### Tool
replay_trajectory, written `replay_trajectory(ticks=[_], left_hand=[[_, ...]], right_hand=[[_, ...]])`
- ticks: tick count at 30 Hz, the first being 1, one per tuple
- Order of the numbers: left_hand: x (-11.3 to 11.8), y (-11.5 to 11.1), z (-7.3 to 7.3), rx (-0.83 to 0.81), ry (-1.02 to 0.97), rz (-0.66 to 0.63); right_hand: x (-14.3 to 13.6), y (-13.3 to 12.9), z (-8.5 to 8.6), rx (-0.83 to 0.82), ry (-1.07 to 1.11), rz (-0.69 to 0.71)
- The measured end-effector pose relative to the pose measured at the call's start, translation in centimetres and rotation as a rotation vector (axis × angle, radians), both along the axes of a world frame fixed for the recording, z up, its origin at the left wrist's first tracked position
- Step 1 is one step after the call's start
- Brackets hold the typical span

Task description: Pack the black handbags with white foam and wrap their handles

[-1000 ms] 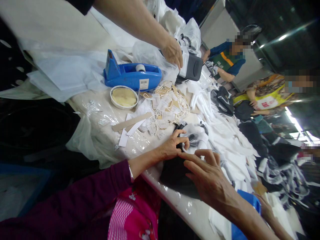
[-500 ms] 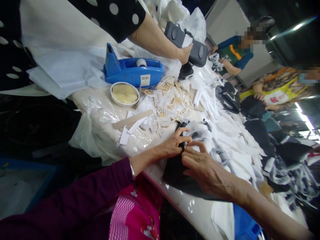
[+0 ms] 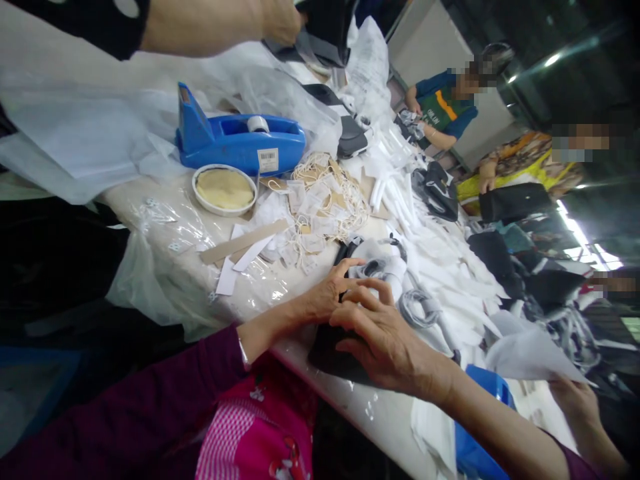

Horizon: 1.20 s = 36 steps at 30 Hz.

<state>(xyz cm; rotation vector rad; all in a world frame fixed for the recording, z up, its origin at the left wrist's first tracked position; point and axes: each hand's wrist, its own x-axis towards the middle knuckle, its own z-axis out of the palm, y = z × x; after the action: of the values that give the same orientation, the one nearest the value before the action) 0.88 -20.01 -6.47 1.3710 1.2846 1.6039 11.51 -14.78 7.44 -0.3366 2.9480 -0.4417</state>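
A black bag (image 3: 336, 350) lies at the table's near edge, its middle covered by my hands. My left hand (image 3: 325, 293) is closed at the bag's upper edge, the index finger reaching forward. Fingers bent, my right hand (image 3: 383, 330) lies over the bag with its fingertips against my left fingers. What those tips pinch is hidden. Just beyond my fingers is a plastic-wrapped strap bundle (image 3: 373, 265). Right of it rests a coiled grey strap (image 3: 419, 308) in clear wrap. String tags (image 3: 327, 207) are heaped farther back.
A blue tape dispenser (image 3: 240, 143) stands behind a bowl of yellowish paste (image 3: 225, 189). Cardboard strips (image 3: 243, 241) lie nearby. A co-worker's arm (image 3: 205, 27) reaches in at upper left. At right, another hand (image 3: 575, 400) holds a white sheet (image 3: 530, 347) near a second blue dispenser (image 3: 480, 393).
The view has shifted slightly. The co-worker's dark case has swung up and left, off the table. A hand with a white sheet has come in at right. My hands stay at the bag.
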Motion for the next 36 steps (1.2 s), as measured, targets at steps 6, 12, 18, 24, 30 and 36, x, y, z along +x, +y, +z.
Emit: replay_trajectory(ticks=[6, 12, 18, 24, 30, 36], left_hand=[[-0.3, -0.7, 1.0, 0.025, -0.006, -0.030], [0.3, -0.5, 0.6, -0.003, 0.026, 0.017], [2.0, -0.9, -0.4, -0.025, 0.240, 0.229], [1.0, -2.2, 1.0, 0.071, 0.533, 0.216], [0.4, -1.9, 1.8, 0.025, 0.361, -0.043], [0.5, -1.1, 2.2, -0.243, 0.321, -0.059]], right_hand=[[4.1, -0.5, 0.2, 0.066, 0.382, -0.621], [7.4, -1.8, -2.3, 0.115, 0.297, -0.674], [7.3, -2.0, -3.7, 0.156, 0.323, -0.642], [6.6, -1.9, -3.9, 0.186, 0.355, -0.659], [6.4, -2.1, -3.2, 0.100, 0.335, -0.715], [12.4, -1.0, -2.8, -0.329, 0.988, -0.971]])
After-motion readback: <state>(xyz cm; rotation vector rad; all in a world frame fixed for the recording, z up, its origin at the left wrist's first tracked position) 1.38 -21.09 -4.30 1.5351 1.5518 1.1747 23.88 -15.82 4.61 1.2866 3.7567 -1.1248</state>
